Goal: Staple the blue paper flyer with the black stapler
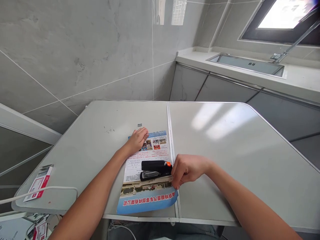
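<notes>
A printed leaflet (pixel 147 200), with blue bands and red lettering, lies on the table. My left hand (pixel 137 140) rests on its upper left edge, fingers bent and held together; the fingertips are partly hidden. On the leaflet is a black stapler (pixel 156 165) with an orange part at its right end, its jaws pointing left. My right hand (pixel 186 168) is closed at the leaflet's right edge, just against the stapler's rear end. Below those fingers the leaflet's corner curls up. What lies inside the right fingers is mostly hidden.
Small staple strips (pixel 139 125) and loose staple bits (pixel 109 129) lie beyond the left hand. A red-and-white card packet (pixel 40 183) and a white cable (pixel 50 187) are at the table's left end. A metal seam (pixel 172 140) crosses the tabletop. Behind is a counter with a sink (pixel 247 63).
</notes>
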Demonstrator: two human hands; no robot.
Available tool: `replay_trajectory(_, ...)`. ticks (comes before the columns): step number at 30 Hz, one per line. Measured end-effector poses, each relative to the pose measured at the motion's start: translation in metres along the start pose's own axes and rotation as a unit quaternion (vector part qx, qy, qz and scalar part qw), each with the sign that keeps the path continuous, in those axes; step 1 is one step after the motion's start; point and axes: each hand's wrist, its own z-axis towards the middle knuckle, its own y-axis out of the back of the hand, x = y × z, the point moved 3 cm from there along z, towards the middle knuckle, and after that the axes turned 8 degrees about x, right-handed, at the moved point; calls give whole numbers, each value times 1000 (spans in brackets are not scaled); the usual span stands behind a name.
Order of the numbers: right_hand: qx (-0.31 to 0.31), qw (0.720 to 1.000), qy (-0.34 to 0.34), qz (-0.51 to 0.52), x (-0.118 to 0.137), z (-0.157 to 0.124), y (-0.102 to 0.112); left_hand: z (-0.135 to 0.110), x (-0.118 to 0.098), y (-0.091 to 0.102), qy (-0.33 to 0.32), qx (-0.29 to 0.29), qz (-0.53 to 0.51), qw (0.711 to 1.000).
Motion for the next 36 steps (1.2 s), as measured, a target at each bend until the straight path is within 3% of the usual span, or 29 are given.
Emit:
replay_trajectory(8,53,996,-26,70,-2,-1,-4,2,-14,-6,-20,27,-9,999)
replay_trajectory(15,109,985,-124,56,-20,-7,-9,-1,-15,-6,-26,25,8,999)
replay_trajectory(18,65,989,-126,41,-18,-10,-2,0,-15,-6,-30,29,16,999)
replay_trajectory(21,-39,985,-158,-56,-15,-14,13,0,-15,-6,-32,29,18,999)
replay_trajectory(24,-185,938,-226,-185,-16,-22,30,-1,-15,-6,-39,35,44,998)
replay_trajectory(26,-245,911,-251,-216,-20,-28,36,-2,-15,-5,-47,38,72,996)
replay_trajectory(28,-249,913,-247,-210,-24,-30,36,-2,-15,-3,-53,38,89,994)
replay_trajectory(31,-200,925,-243,-212,-29,-29,33,-3,-14,-3,-56,35,93,993)
replay_trajectory(36,-160,910,-302,-235,-35,-30,32,-2,-14,-3,-63,33,98,993)
